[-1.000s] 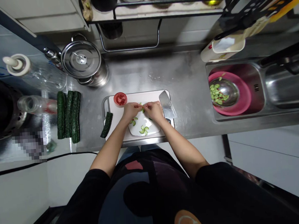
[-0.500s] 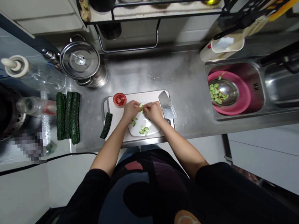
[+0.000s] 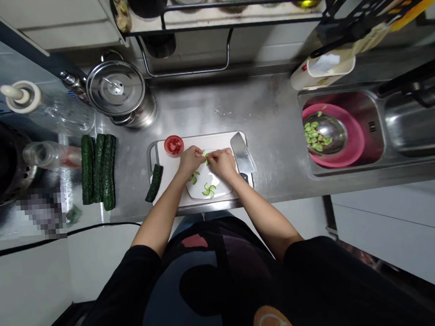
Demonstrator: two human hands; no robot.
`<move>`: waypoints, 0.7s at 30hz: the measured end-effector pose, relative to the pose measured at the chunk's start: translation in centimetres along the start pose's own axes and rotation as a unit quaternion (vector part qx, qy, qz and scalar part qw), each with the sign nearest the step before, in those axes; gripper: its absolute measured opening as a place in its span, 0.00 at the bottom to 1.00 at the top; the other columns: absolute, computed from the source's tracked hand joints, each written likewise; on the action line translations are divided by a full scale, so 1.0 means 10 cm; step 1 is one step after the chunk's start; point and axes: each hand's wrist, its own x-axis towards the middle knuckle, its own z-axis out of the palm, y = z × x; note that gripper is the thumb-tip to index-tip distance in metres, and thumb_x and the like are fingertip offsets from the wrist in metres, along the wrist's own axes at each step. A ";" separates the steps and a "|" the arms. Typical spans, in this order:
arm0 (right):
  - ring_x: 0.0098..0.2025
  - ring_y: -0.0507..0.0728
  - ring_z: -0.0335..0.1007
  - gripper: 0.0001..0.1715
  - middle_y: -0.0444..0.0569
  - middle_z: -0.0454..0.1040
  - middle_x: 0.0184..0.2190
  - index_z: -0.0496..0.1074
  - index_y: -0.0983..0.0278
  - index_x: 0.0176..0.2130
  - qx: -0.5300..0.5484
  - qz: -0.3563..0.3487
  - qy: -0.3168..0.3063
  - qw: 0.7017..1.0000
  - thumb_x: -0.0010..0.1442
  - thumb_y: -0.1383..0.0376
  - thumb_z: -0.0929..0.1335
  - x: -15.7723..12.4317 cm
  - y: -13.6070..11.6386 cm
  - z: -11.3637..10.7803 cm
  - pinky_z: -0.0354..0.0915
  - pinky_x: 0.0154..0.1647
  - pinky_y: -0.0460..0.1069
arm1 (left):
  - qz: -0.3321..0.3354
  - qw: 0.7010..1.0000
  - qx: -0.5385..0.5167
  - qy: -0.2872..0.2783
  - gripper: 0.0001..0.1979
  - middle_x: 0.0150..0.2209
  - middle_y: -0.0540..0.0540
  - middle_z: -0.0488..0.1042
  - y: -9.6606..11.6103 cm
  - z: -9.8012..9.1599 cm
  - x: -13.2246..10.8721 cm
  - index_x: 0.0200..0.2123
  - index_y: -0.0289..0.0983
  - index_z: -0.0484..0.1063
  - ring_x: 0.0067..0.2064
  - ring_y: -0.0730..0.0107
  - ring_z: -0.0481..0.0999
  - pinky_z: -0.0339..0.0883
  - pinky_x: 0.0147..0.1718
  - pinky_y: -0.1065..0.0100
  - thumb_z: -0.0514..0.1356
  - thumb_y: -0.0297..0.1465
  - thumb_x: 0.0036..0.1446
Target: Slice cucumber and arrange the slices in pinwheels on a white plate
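Note:
Over the far part of a white plate (image 3: 222, 186), my left hand (image 3: 191, 162) and my right hand (image 3: 223, 163) meet with fingertips pinched on thin green cucumber slices (image 3: 207, 159). Fingers partly cover those slices. More curved cucumber slices (image 3: 209, 190) form a pinwheel at the plate's near side, and another group (image 3: 194, 178) lies by my left wrist. The plate rests on a white cutting board (image 3: 170, 188). To the left are a cut cucumber piece (image 3: 154, 183) and a small red bowl (image 3: 173, 145) with chopped red bits. A cleaver (image 3: 242, 152) lies right of my right hand.
Several whole cucumbers (image 3: 99, 172) lie at the left, near a lidded steel pot (image 3: 115, 88) and glass bottles. At the right, a sink holds a pink basin (image 3: 356, 148) with a metal bowl (image 3: 337, 133) of cut pieces. A rack (image 3: 244, 19) overhangs the back.
Both hands stay in nearly the same spot, with only slight finger movement at the far slices. Everything else lies as before.

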 end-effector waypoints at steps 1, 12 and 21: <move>0.50 0.64 0.61 0.14 0.48 0.79 0.38 0.79 0.57 0.37 0.000 0.000 0.001 1.000 0.60 0.64 0.63 0.00 0.00 0.00 0.61 0.46 0.57 | 0.003 1.000 0.004 0.001 0.10 0.25 0.54 0.74 0.00 0.00 0.00 0.29 0.38 0.70 0.30 0.71 0.73 0.67 0.35 0.70 0.64 0.23 0.41; 0.50 0.64 0.62 0.14 0.47 0.79 0.39 0.79 0.57 0.36 0.007 0.002 0.009 1.000 0.60 0.65 0.64 -0.01 0.00 -0.03 0.61 0.47 0.57 | -0.006 0.999 -0.031 -0.019 0.04 0.23 0.51 0.74 -0.10 0.08 0.10 0.24 0.36 0.76 0.27 0.72 0.71 0.64 0.29 0.71 0.62 0.23 0.41; 0.50 0.63 0.61 0.14 0.47 0.79 0.41 0.79 0.57 0.38 0.003 0.003 0.001 1.000 0.61 0.64 0.63 -0.02 -0.03 0.00 0.60 0.47 0.56 | -0.002 0.999 0.031 -0.024 0.08 0.23 0.51 0.75 -0.05 0.05 0.09 0.27 0.36 0.79 0.26 0.73 0.71 0.65 0.28 0.72 0.61 0.25 0.42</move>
